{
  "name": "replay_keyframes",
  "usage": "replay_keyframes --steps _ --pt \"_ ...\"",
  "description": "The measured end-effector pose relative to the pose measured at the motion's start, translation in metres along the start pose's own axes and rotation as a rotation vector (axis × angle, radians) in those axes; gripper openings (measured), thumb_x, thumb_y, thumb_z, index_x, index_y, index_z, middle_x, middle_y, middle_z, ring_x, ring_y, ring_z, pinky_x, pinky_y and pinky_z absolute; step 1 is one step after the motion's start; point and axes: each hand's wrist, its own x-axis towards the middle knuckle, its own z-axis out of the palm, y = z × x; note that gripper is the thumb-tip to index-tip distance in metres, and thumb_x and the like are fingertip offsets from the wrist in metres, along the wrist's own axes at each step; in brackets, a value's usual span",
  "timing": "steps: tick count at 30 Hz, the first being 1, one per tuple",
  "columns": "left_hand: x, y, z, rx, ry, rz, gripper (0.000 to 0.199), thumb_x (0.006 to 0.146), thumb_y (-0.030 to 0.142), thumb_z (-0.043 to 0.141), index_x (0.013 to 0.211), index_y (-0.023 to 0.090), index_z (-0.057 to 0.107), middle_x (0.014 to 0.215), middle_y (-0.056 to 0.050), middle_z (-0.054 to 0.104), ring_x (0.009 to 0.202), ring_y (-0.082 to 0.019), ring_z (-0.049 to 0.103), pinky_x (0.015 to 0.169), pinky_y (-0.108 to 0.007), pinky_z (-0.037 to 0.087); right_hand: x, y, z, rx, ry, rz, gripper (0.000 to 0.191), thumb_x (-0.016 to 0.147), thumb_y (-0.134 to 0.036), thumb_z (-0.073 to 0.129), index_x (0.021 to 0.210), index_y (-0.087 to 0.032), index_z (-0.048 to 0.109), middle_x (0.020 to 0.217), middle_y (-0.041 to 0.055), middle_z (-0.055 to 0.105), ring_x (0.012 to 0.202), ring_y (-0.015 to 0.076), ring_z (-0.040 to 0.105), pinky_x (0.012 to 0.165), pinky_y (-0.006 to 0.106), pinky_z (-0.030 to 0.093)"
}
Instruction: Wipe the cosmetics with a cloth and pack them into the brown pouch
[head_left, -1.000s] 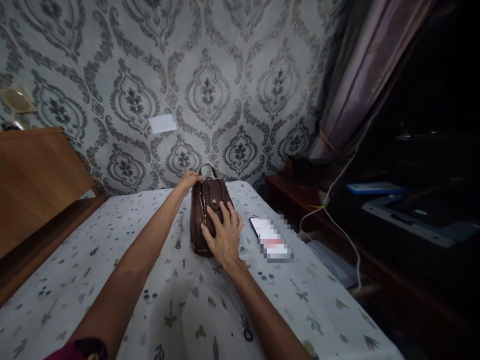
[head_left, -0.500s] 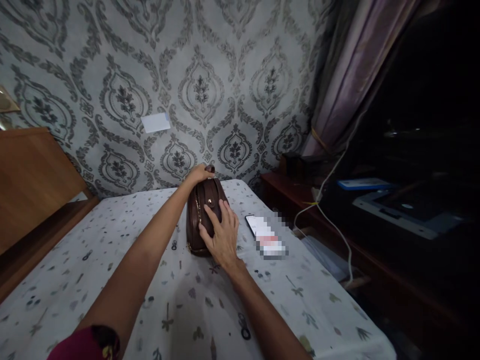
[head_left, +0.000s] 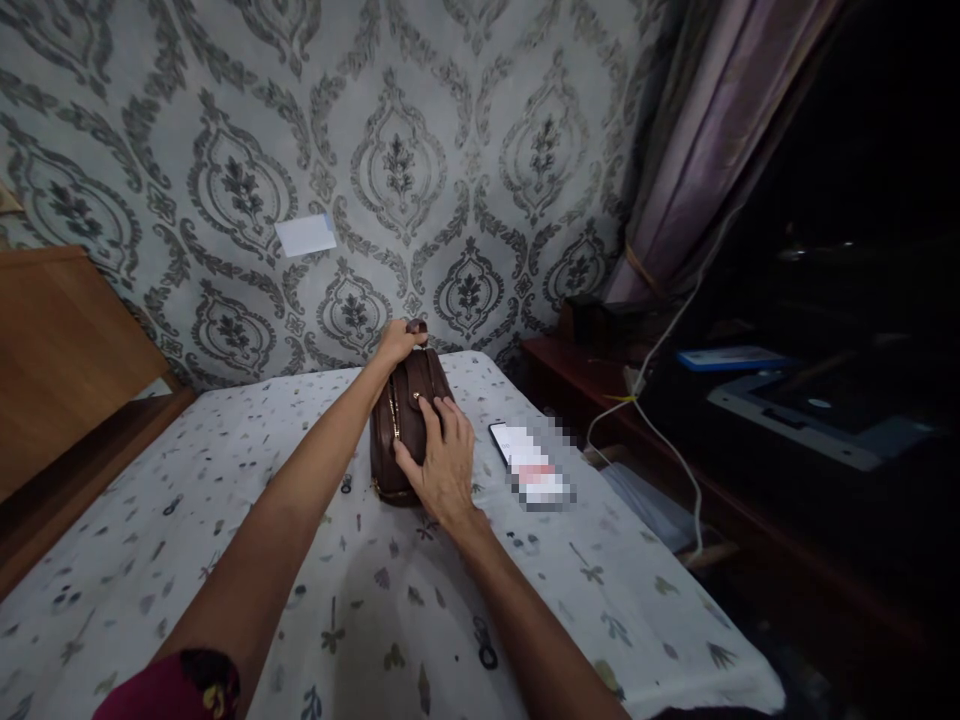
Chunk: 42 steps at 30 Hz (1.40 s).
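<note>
A brown leather bag [head_left: 390,455] with gold zips and a gold stud lies on a white patterned cloth [head_left: 352,620]. At its far end my left hand [head_left: 397,343] is closed round the bag's strap loop. My right hand [head_left: 444,462] rests on the bag's near right side, fingers apart, with the thumb beside the zip and fingertips close to the stud. To the right of the bag a phone [head_left: 517,455] lies face up, its lower part blurred out.
A wooden board [head_left: 67,370] stands at the left. Behind is a patterned wall with a white card [head_left: 306,236]. On the right are a dark red shelf [head_left: 570,370], a white cable [head_left: 660,430], a curtain [head_left: 697,150] and a blue-edged item [head_left: 731,358].
The view has shifted slightly. The fingers of my right hand have drawn a little closer together near the stud. My left hand keeps its hold on the strap.
</note>
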Motion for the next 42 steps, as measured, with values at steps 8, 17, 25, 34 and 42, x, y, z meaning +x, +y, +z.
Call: replay_keyframes --steps 8,17,25,34,42 --pt "-0.017 0.006 -0.012 -0.128 -0.189 0.097 0.028 0.064 0.039 0.071 0.059 0.018 0.054 0.057 0.005 0.047 0.06 -0.013 0.044 0.061 -0.026 0.033 -0.001 0.0 0.002 -0.032 0.012 0.0 0.055 0.091 -0.041 0.057 0.137 -0.013 0.051 0.14 0.0193 0.051 0.137 0.0325 0.039 0.112 0.054 0.035" --pt "-0.019 -0.019 -0.05 -0.106 -0.2 0.132 0.02 0.064 0.036 0.067 0.064 0.017 0.061 0.058 0.004 0.051 0.062 -0.013 0.046 0.063 -0.025 0.036 -0.002 -0.001 0.0 0.007 0.005 0.007 0.056 0.092 -0.041 0.056 0.142 -0.017 0.048 0.147 0.018 0.045 0.142 0.0317 0.034 0.113 0.054 0.035" --pt "-0.031 -0.036 -0.054 0.003 -0.058 0.086 0.023 0.068 0.032 0.062 0.053 0.018 0.052 0.052 0.006 0.04 0.055 -0.011 0.036 0.057 -0.025 0.025 -0.002 -0.004 -0.004 -0.007 -0.017 -0.001 0.045 0.092 -0.035 0.058 0.137 -0.027 0.057 0.151 0.0136 0.04 0.142 0.0327 0.033 0.112 0.055 0.034" --pt "-0.047 -0.03 -0.044 -0.008 0.01 0.002 0.028 0.074 0.036 0.06 0.054 0.017 0.054 0.049 0.006 0.038 0.053 -0.011 0.035 0.056 -0.026 0.024 -0.002 -0.004 -0.003 -0.032 -0.02 0.005 0.044 0.093 -0.035 0.058 0.137 -0.028 0.057 0.15 0.0136 0.041 0.141 0.0318 0.034 0.111 0.054 0.034" --pt "-0.064 -0.027 -0.044 -0.095 -0.019 -0.061 0.03 0.075 0.043 0.062 0.061 0.017 0.062 0.056 0.002 0.053 0.06 -0.014 0.046 0.059 -0.025 0.032 -0.002 -0.004 -0.003 -0.015 -0.011 0.002 0.044 0.093 -0.036 0.059 0.136 -0.028 0.058 0.151 0.0135 0.04 0.141 0.0321 0.034 0.111 0.054 0.034"
